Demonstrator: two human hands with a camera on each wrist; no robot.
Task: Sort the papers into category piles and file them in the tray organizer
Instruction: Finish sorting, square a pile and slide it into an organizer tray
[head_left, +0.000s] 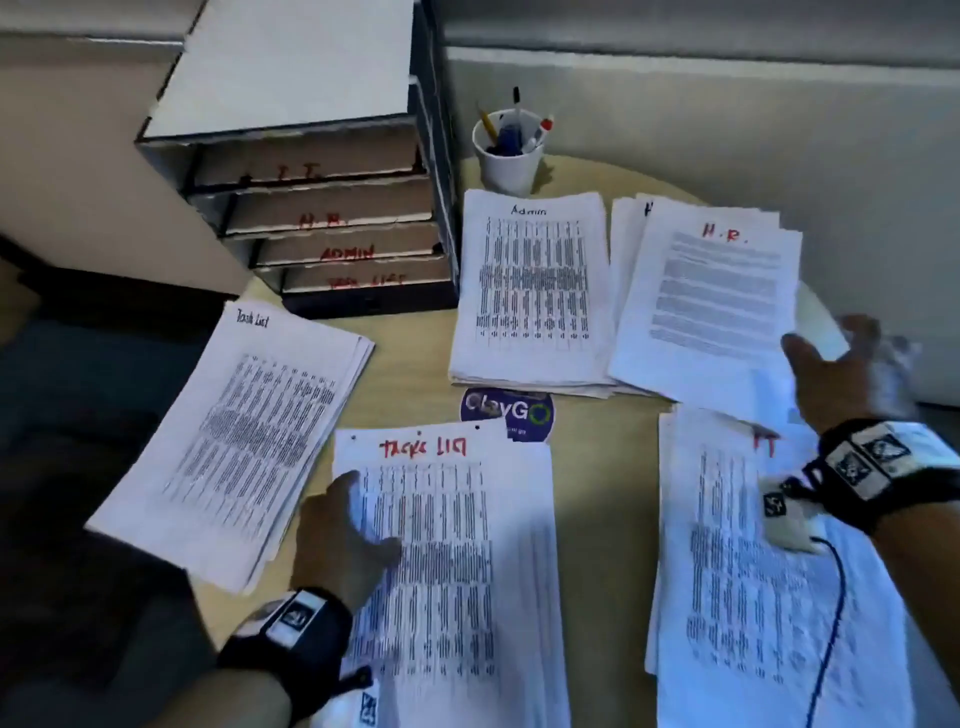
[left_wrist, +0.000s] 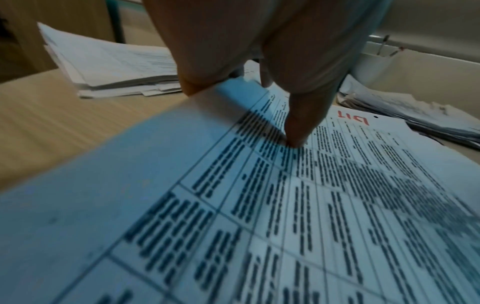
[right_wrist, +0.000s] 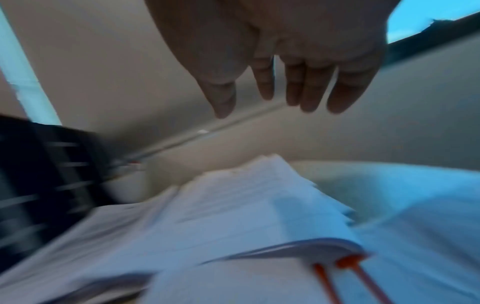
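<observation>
Several paper piles lie on the round table (head_left: 410, 364). My left hand (head_left: 345, 525) rests on the left edge of the near pile headed "Task List" in red (head_left: 452, 561); its thumb (left_wrist: 301, 127) presses on the top sheet (left_wrist: 259, 205). A second Task List pile (head_left: 234, 441) lies to the left. The Admin pile (head_left: 530, 286) and the H.R. pile (head_left: 711, 291) lie at the back. My right hand (head_left: 852, 364) hovers, fingers (right_wrist: 309, 96) spread and empty, blurred, just right of the H.R. pile, above the I.T. pile (head_left: 743, 571). The tray organizer (head_left: 332, 208) stands back left.
The organizer's shelves are labelled I.T., H.R., Admin and Task List, top to bottom. A white cup of pens (head_left: 509, 150) stands behind the Admin pile. A blue round sticker (head_left: 506, 413) marks the table's middle. A blue cable (head_left: 826, 623) trails from my right wrist across the I.T. pile.
</observation>
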